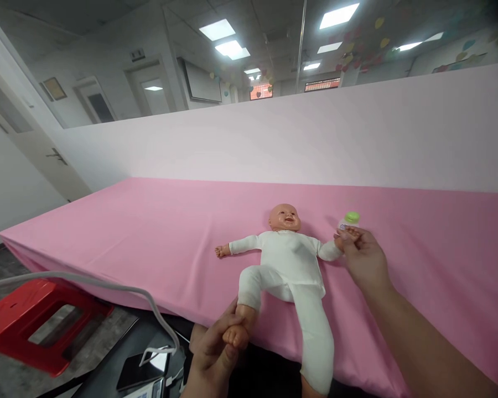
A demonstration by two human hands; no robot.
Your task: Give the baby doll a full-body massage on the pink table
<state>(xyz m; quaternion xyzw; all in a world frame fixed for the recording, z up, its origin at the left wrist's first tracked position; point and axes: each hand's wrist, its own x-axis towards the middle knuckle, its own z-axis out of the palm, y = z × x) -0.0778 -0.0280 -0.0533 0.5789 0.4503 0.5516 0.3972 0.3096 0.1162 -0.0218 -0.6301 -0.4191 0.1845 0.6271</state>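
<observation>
A baby doll (290, 257) in a white cloth suit lies on its back on the pink-covered table, its head away from me. My left hand (216, 345) is closed around the doll's bare foot on the left, and that leg is bent at the knee. The other leg hangs over the table's near edge. At the right, my right hand (363, 257) pinches the doll's hand, with that arm stretched out sideways. Just behind my right fingers stands a small clear bottle (351, 219) with a green cap, partly covered by them.
The pink cloth (161, 232) covers the table up to a white wall with a window above. A red stool (37, 320) stands at lower left. Near my left hand, a grey cable (120, 287) runs to a black phone (139, 371).
</observation>
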